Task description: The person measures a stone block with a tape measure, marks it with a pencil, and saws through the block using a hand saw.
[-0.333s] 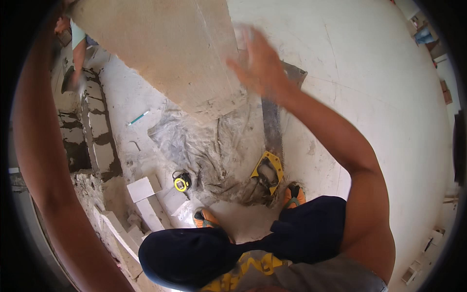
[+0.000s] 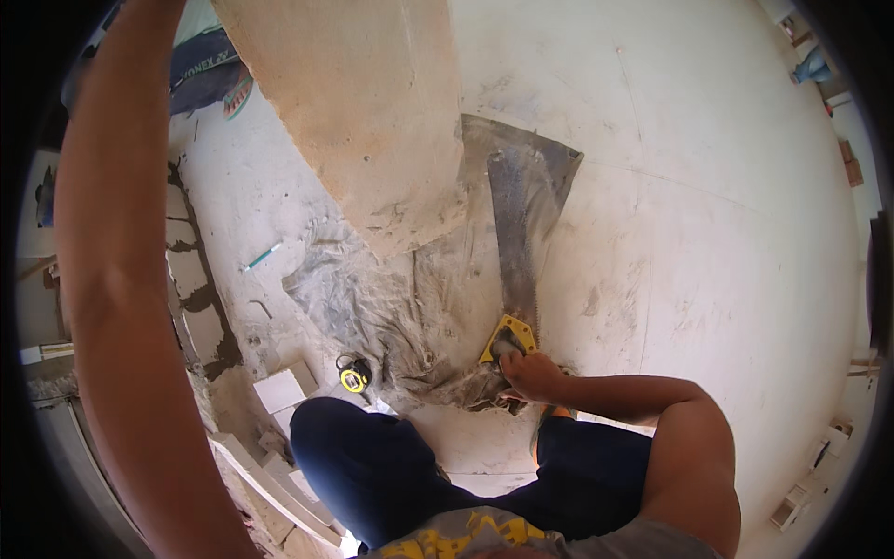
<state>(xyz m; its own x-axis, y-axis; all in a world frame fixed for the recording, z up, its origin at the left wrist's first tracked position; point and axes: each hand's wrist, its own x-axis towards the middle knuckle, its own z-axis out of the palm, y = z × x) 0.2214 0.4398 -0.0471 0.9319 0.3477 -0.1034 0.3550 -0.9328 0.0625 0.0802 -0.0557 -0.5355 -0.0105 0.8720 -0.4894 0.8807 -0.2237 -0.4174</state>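
My right hand (image 2: 533, 376) is closed on the yellow handle of a hand saw (image 2: 514, 210). The saw's long dark blade points away from me over a crumpled grey cloth or sheet (image 2: 410, 317). Left of it rises a large beige slab (image 2: 372, 121), rough along its lower edge, its upper part cut off by the picture's edge. My left forearm (image 2: 121, 252) reaches up along the left side, and the hand itself is beyond the top edge.
A yellow and black tape measure (image 2: 353, 378) and a teal pencil or marker (image 2: 262, 257) lie on the dusty floor. White block pieces (image 2: 279, 389) are by my left knee. A low block wall (image 2: 191, 270) runs at left. Another person's sandalled foot (image 2: 238, 97) stands at far left.
My right hand has come down from beside the slab to the saw handle and closed on it. My knees have bent into a crouch. The co-worker's arm has left view; legs show now.
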